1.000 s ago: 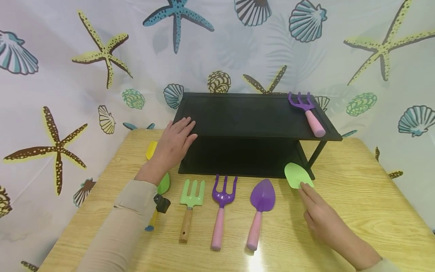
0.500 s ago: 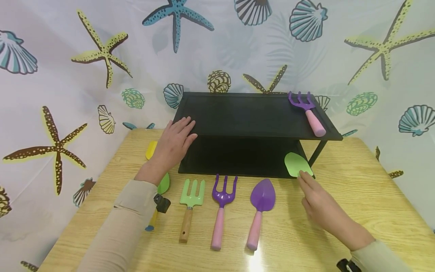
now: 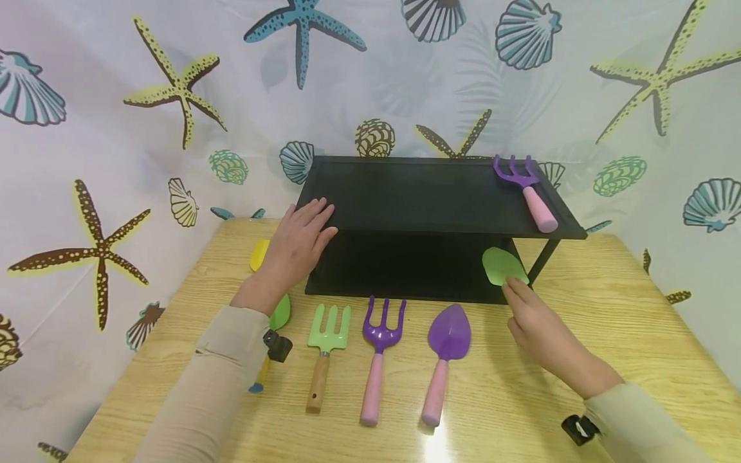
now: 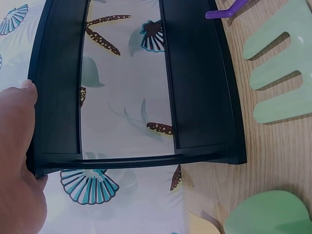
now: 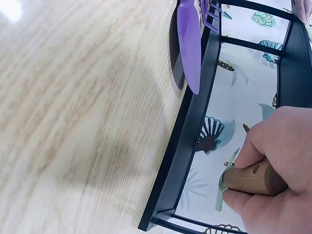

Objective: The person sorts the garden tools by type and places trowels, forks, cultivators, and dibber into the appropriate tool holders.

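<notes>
**Green trowel (image 3: 502, 265) held at the right end of the black shelf (image 3: 405, 196)**

The right hand (image 3: 535, 325) has its thumb and fingers curled round the trowel's wooden handle (image 5: 246, 179). The trowel's blade points to the far side, over the right end of the lower tier; whether it touches the tier, I cannot tell. The left hand (image 3: 298, 244) rests on the left end of the upper tier, its fingers stretched out over the top.

On the upper tier's right end lies a purple fork (image 3: 538, 209) with a pink handle, tines to the far side. Near the shelf, on the wooden surface (image 3: 492, 411), a row runs left to right: a green blade (image 3: 280, 312) partly hidden by the left arm, a green fork (image 3: 328, 337) with a wooden handle, a second purple fork (image 3: 373, 386) and a purple trowel (image 3: 449, 333), the last two pink-handled. A yellow piece (image 3: 258, 252), partly hidden, shows left of the shelf. Behind hangs a white cloth (image 3: 249, 128) printed with starfish and shells.
</notes>
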A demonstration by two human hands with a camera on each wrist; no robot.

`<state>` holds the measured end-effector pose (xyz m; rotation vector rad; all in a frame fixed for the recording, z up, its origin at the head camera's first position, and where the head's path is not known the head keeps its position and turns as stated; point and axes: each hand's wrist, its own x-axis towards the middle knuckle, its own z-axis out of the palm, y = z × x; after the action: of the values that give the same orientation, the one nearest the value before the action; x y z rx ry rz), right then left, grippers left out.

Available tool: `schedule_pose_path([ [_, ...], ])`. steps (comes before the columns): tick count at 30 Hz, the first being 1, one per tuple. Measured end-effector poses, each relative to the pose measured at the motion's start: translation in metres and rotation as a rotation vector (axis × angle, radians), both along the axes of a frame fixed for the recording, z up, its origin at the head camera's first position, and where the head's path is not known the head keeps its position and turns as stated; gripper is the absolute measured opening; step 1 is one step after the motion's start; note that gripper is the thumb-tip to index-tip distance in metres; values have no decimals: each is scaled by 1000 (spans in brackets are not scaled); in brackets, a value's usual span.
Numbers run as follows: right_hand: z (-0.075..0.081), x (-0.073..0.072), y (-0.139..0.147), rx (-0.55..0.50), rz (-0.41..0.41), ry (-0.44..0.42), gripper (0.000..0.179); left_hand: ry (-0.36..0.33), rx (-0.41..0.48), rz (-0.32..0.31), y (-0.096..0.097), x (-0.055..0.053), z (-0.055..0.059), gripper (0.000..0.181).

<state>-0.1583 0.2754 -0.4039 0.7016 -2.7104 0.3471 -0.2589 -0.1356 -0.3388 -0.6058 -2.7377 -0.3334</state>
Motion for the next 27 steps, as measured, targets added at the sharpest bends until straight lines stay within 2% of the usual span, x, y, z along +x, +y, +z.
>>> schedule_pose_path([
  [4,-1,-8,-3,-3,-5,-17,48,-2,-3,3,0,0,0,57],
  [16,-10,-35,-1,-15,25,51,45,-3,-5,5,0,-1,-1,57],
  [24,-11,-48,-2,-24,-29,-67,43,-2,-9,4,-1,-2,-2,57],
  [27,-14,-54,-2,-25,-36,-82,43,-2,-11,6,-1,-2,-2,57],
])
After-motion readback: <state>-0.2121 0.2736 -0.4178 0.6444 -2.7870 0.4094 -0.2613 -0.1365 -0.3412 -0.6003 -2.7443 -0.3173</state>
